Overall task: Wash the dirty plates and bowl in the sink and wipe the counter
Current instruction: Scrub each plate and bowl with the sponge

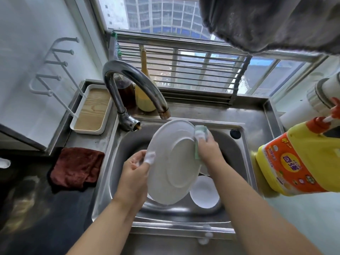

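Small kitchen corner under a barred window, steel sink [244, 144] set into the counter [73, 208], curved faucet [128, 83] arching over the basin. Above the basin, tilted up on edge with its underside toward the camera: a white plate [174, 162]. Gripped at its left rim by the left hand [135, 172], thumb soapy and curled over the edge. At the right rim, the right hand [208, 150], fingers closed round a green sponge [200, 134] pressed against the plate's edge. Down in the basin, partly behind the raised plate, a white bowl [205, 192]; a sliver of other white dishware just visible below the plate. On the dark counter left of the sink, a crumpled dark red cloth [77, 166]. Behind that, a white tray [92, 111] with a wooden base. At the right, close to the camera, a yellow detergent bottle [298, 162] with an orange cap. Overhead, a grey towel [266, 21] hanging.
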